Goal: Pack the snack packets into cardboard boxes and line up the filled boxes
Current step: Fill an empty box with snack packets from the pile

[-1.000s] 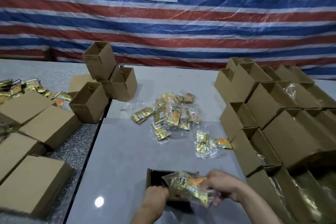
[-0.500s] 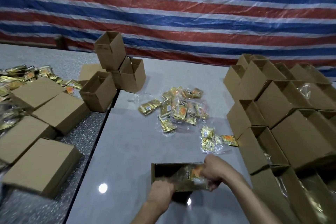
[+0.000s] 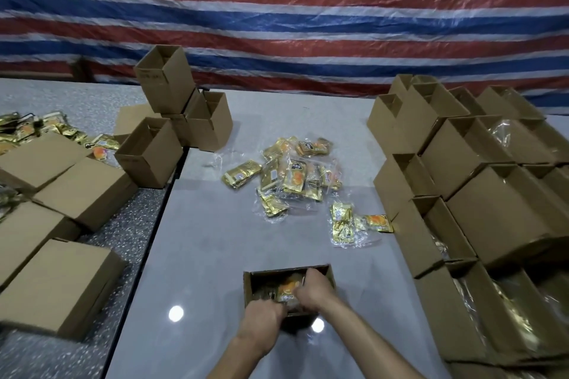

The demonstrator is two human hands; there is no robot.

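Note:
A small open cardboard box [image 3: 258, 281] stands on the grey table [image 3: 215, 255] close to me. Inside it lies a clear-wrapped gold and orange snack packet [image 3: 287, 288]. My right hand [image 3: 314, 286] reaches into the box from the right, fingers curled on the packet. My left hand [image 3: 264, 315] grips the near left edge of the box, its fingertips hidden inside. A loose pile of snack packets [image 3: 292, 175] lies in the middle of the table, and a smaller bunch [image 3: 348, 223] lies nearer the right side.
Rows of open boxes [image 3: 480, 194] holding packets fill the right side. Empty upright boxes [image 3: 166, 83] are stacked at the back left. Closed boxes [image 3: 61, 283] and more packets [image 3: 55, 129] cover the speckled table on the left. A striped tarp hangs behind.
The packet was held above the box a second ago and now sits down inside it. My right hand followed it in, and my left hand stayed at the box's near edge.

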